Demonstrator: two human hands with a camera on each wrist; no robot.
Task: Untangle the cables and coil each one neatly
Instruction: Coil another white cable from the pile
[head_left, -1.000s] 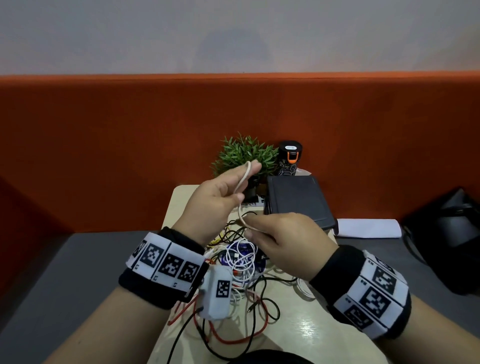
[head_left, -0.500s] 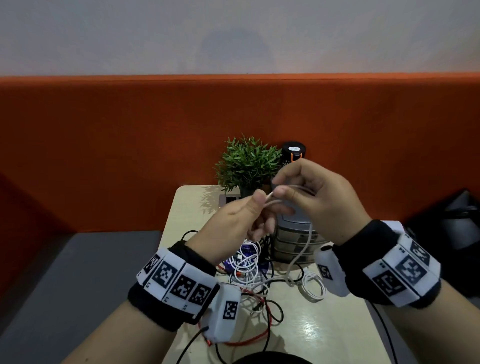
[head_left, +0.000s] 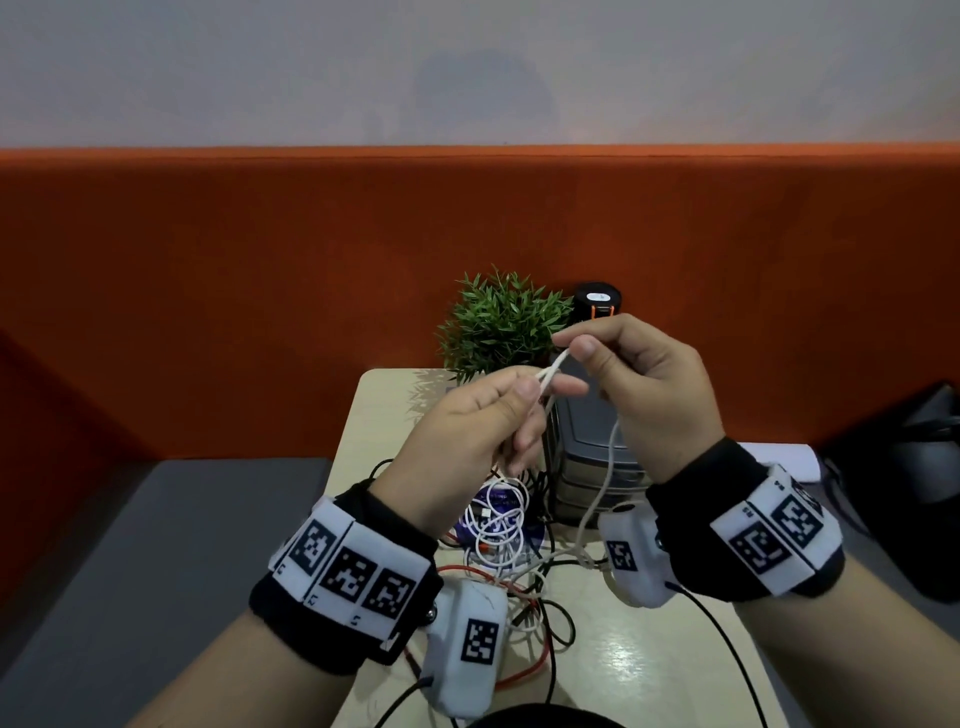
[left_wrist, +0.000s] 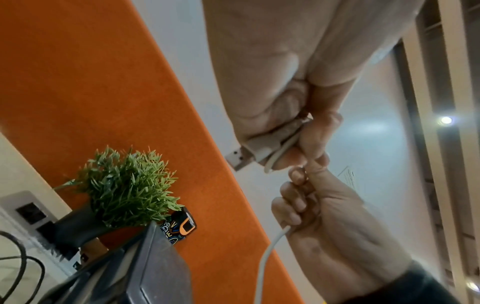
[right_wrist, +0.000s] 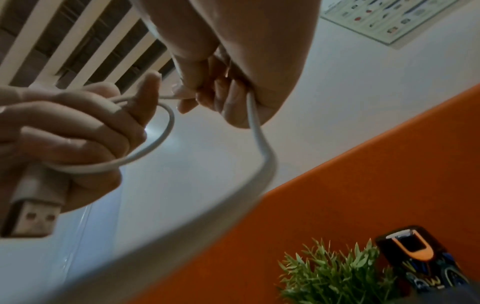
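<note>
Since one second ago, the right hand (head_left: 644, 395) has risen from a low position near the bench (head_left: 649, 654), palm down in front of the dark grey stacked drawer unit (head_left: 597, 457), to a raised position level with the left hand (head_left: 467, 441). The thin white USB cable (head_left: 602, 483) has moved with it: the cable previously ran in a short loop from the left fingers (head_left: 524, 389) down to the right hand; it now runs nearly taut between both hands and hangs from the right hand to the tangled pile of white, black and red cables (head_left: 509, 545). The two hands have closed together. Over the last half second, the right hand has lifted slightly further.
</note>
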